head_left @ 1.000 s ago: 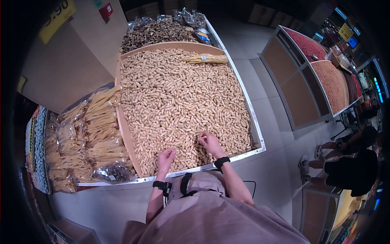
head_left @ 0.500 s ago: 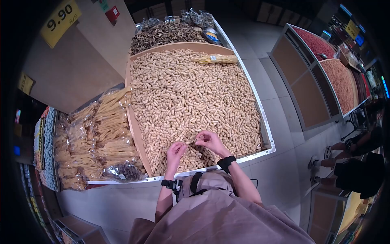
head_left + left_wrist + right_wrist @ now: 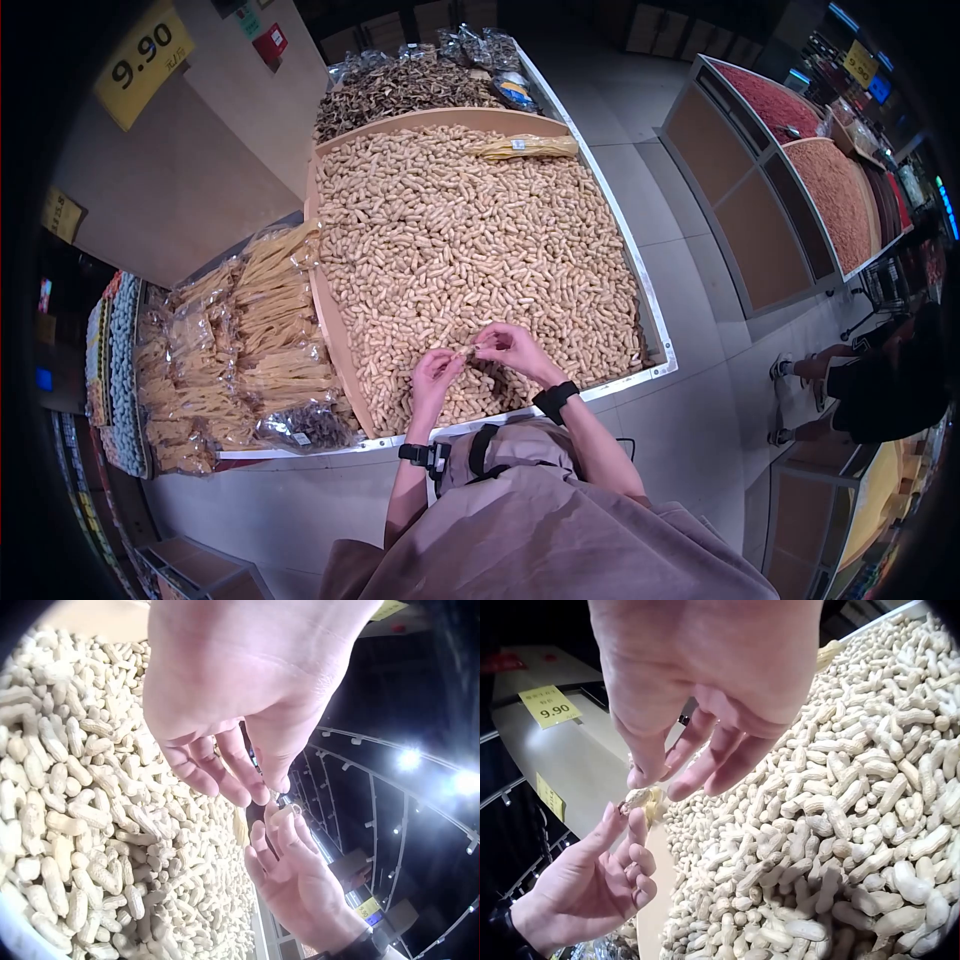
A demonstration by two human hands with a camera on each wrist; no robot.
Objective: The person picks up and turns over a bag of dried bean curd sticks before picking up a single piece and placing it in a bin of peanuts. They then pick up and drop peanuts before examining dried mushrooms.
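Close over the near part of a wide bed of unshelled peanuts [image 3: 450, 240], both hands meet fingertip to fingertip. A single peanut [image 3: 636, 798] sits between them in the right wrist view. My left hand [image 3: 434, 382] pinches its lower end between thumb and fingers. From above, my right hand [image 3: 512, 352] brings thumb and forefinger together at the other end. A pale bit of shell [image 3: 295, 809] shows at the right fingertips in the left wrist view. The right hand's remaining fingers are bent and hold nothing.
A wooden divider [image 3: 338, 350] separates the peanuts from bagged dried strips [image 3: 270, 310] on the left. A yellow packet [image 3: 525, 147] lies on the far peanuts, before dark dried goods [image 3: 400, 90]. A metal edge [image 3: 655, 320] bounds the right side. People stand at far right.
The hands were apart over the peanuts a second ago. The right hand came left toward the left hand, and by half a second ago they had met. Since then they have barely moved.
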